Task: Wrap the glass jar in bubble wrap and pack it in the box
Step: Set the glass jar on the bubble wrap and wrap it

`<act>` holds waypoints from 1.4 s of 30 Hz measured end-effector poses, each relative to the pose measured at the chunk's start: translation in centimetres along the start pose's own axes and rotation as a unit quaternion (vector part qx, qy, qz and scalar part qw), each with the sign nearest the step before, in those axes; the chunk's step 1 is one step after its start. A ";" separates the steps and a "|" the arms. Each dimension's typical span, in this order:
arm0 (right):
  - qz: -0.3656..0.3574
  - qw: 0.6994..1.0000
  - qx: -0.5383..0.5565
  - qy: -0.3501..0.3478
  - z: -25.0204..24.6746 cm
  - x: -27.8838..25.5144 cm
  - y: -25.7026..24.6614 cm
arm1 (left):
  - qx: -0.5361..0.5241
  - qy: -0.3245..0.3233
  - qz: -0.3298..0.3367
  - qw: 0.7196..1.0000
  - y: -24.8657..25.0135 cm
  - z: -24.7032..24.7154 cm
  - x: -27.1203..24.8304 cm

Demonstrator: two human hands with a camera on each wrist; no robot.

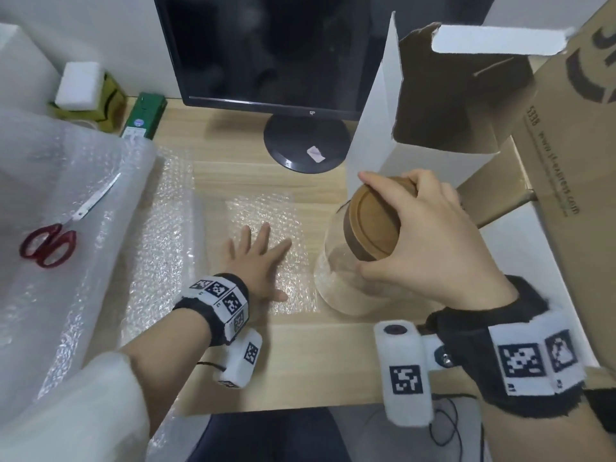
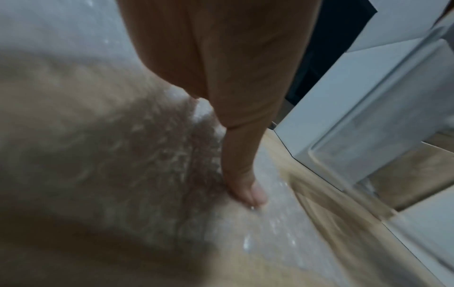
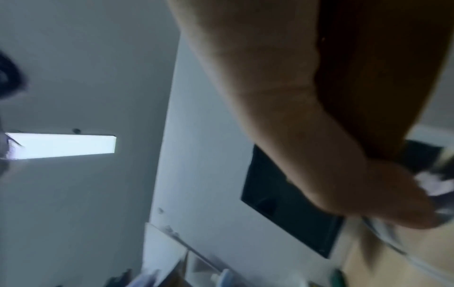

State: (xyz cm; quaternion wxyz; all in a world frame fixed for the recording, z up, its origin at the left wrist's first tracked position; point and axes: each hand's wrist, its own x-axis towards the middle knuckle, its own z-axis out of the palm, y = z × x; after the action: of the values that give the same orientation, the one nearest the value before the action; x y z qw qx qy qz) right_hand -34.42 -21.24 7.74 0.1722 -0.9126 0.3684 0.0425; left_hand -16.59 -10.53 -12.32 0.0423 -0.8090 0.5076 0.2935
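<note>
A clear glass jar with a round wooden lid stands tilted on the desk, at the right edge of a cut sheet of bubble wrap. My right hand grips the lid from above, fingers curled round its rim. My left hand lies flat on the sheet with straight, spread fingers; the blurred left wrist view shows a fingertip pressing the bubble wrap. The white box stands open behind the jar. The right wrist view shows mostly my palm, wall and ceiling.
A bubble wrap roll fills the left side, with red-handled scissors lying on it. A monitor on a round stand sits at the back. A big brown carton crowds the right. Wooden desk shows in front.
</note>
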 end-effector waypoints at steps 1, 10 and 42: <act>-0.007 1.000 0.007 -0.011 -0.8 0.0 -0.4 | 0.012 -0.002 0.016 1.000 0.2 0.1 -0.2; -0.060 0.975 0.064 -0.207 -1.1 4.9 -3.1 | -0.376 -0.116 0.101 0.914 0.3 -1.5 -2.6; 0.260 0.742 0.604 -0.132 13.9 3.8 5.4 | -0.750 -0.131 -0.032 0.647 -0.9 -1.6 -1.3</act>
State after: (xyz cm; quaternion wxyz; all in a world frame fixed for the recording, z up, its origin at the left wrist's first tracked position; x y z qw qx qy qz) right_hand -34.69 -22.50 -7.60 0.7163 -0.4714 0.5138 -0.0252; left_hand -15.52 -9.68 -10.50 -0.5036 -0.5328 0.0766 0.6758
